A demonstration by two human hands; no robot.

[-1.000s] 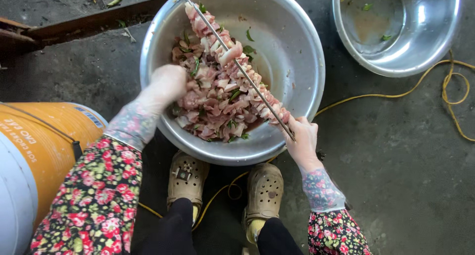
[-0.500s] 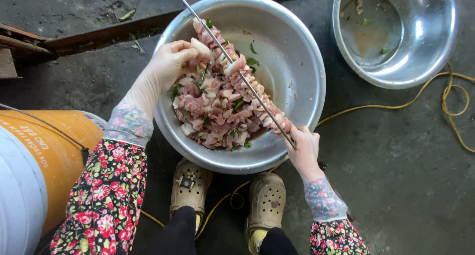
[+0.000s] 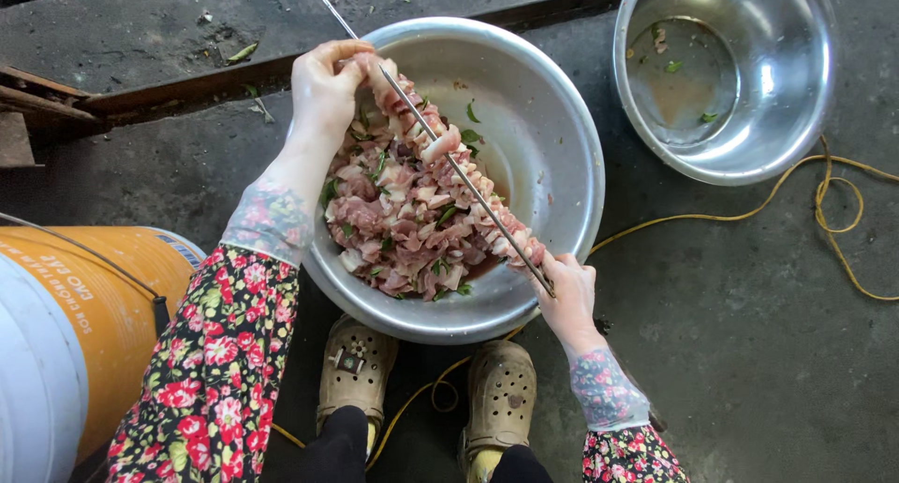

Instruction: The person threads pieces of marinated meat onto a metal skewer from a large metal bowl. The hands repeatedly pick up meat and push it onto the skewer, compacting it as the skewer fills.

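Both hands work one long metal skewer [image 3: 468, 188] lying diagonally over the meat bowl [image 3: 562, 146]: right hand [image 3: 567, 291] grips its near end, left hand [image 3: 323, 89] pinches meat [image 3: 379, 75] up top.

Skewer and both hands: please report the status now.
Left hand pinches meat on the skewer. Right hand grips the skewer's lower end. Skewer slants over the meat bowl. Nothing in the way.

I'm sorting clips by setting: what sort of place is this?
Probably an outdoor or yard food-prep spot: a metal bowl of chopped meat sits on rough concrete ground, beside a yellow cord and an orange bucket.
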